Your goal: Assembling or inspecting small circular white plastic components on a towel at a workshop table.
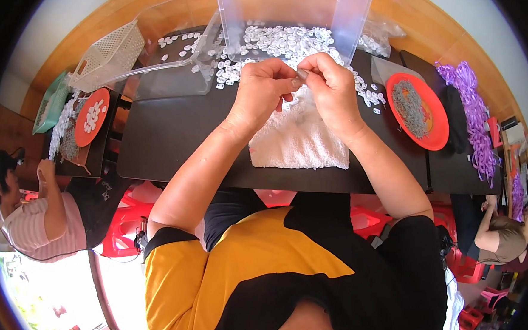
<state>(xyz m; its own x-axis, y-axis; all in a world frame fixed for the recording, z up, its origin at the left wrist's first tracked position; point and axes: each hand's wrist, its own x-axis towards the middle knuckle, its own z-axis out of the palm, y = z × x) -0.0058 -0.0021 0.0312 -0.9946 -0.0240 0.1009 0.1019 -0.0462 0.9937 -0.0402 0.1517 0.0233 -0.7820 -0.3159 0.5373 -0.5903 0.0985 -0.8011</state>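
- Small white piece [303,75], pinched between both hands at upper centre of the frame, above the far edge of the white towel [301,140]. Too small to tell its exact shape.
- Left hand [261,88]: fingers curled in, thumb and forefinger closed on the piece from the left.
- Right hand [334,85]: closed the same way, fingertips meeting the left hand's at the piece. Neither hand is slack.
- Judgement: the work goes best with both pinches kept close to the piece and the hands kept over the towel, so a dropped part lands soft and stays in reach.
- Just beyond the hands, a heap of white pieces [282,43] spills across the black table [176,136], too many to count, from a clear bin [289,17] at top centre.
- One clear lid [162,52] and one mesh basket [108,52], upper left.
- Two orange plates: one [413,110] at right with grey bits, one [91,116] at left with white pieces.
- One bundle of purple cord [475,113], far right.
- Two other people, lower left and lower right edges.
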